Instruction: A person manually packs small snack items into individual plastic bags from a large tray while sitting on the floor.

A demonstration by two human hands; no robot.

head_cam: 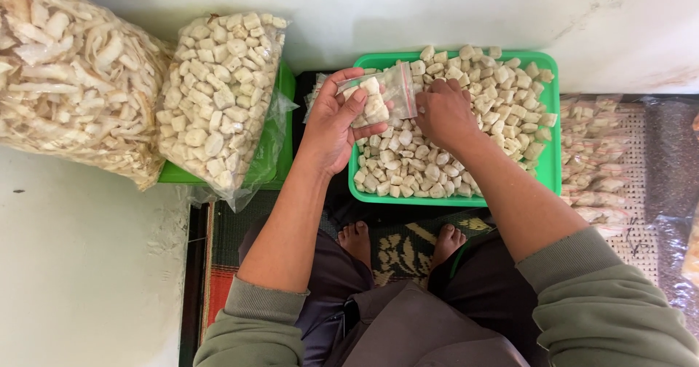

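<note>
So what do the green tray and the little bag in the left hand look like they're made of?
Green tray: likely moulded plastic, with a smooth, evenly coloured, slightly glossy rim. Little bag, held by the left hand: thin clear plastic film, see-through, creased and shiny, pale pieces visible inside.

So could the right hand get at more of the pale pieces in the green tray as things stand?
Probably yes. The right hand already rests on the heap of pale pieces in the green tray, nothing covering them. The small clear bag in the left hand sits beside it, not over the pile.
</note>
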